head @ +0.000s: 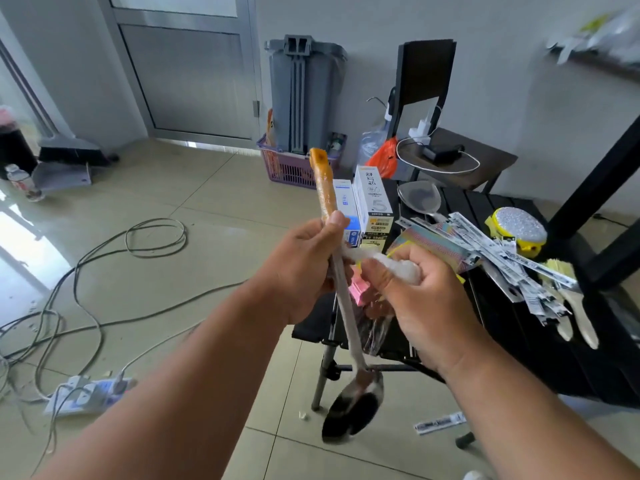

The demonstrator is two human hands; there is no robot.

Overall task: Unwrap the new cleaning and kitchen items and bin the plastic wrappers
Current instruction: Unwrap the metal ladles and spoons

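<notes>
The black folding table point(519, 341) fills the 3 to 5 o'clock part of the view, and at 12 o'clock a grey bin point(304, 95) stands against the wall behind a purple basket point(294, 166). On the table's far edge, near 1 o'clock, two white boxes point(374, 199) stand upright, with a metal spatula point(419, 199) just beside them. At 3 o'clock lies a heap of printed wrappers point(498, 258), a yellow scrubber point(519, 226) behind it and two wooden-handled brushes point(575, 306) at its near side. In the centre the ladle point(349, 341) hangs tilted, its orange handle end up toward 12 o'clock and its steel bowl down toward 6 o'clock, blurred. The left hand point(301, 268) has its fingers curled round the ladle's upper handle, thumb on top. The right hand point(415, 299) is clenched on a wad of white plastic wrapper point(391, 265) that stretches across to the handle. A power strip point(90, 393) with cables lies on the floor at 8 o'clock
</notes>
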